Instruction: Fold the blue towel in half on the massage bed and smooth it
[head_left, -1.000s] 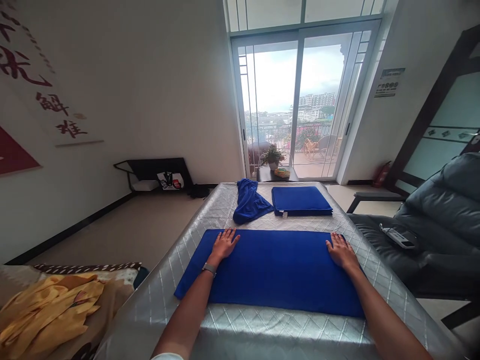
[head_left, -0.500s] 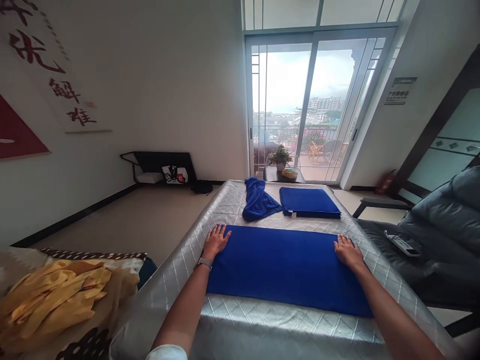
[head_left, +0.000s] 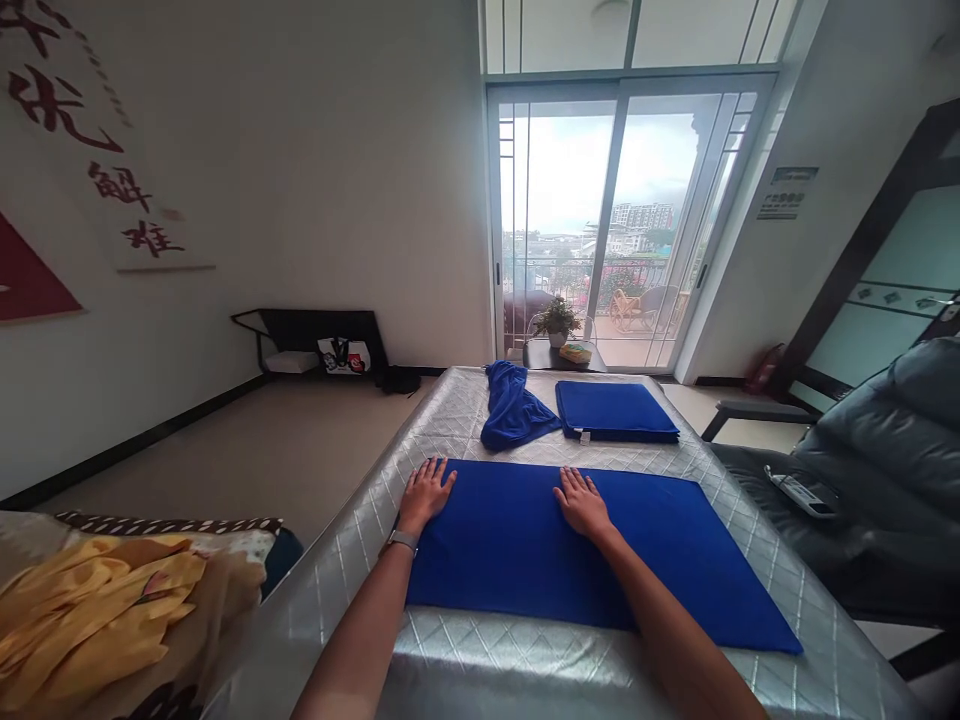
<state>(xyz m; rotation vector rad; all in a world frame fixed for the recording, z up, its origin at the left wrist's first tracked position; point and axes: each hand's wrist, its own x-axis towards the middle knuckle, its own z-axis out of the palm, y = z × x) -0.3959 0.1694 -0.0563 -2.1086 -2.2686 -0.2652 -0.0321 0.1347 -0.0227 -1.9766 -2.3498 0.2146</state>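
Note:
A blue towel [head_left: 510,560], folded into a long flat rectangle, lies across the bed or padded table in front of me. My left hand [head_left: 427,492] rests flat on its far left corner, fingers stretched out. Near the middle of its far edge, my right hand [head_left: 582,500] lies palm down with the fingers extended. Beyond the towel is a neat folded stack of blue cloth [head_left: 616,408] with a white tag. To its left sits a crumpled blue cloth [head_left: 516,410].
The silver quilted cover [head_left: 495,655] spreads under the towels. A dark armchair [head_left: 885,470] with a remote-like device [head_left: 801,494] stands at right. Yellow cloth [head_left: 105,610] lies in a heap at lower left. A potted plant [head_left: 557,318] stands by the glass door.
My right hand has moved left from the towel's right end to about its middle, uncovering the right corner. The left hand stays at the left corner. The view has shifted slightly.

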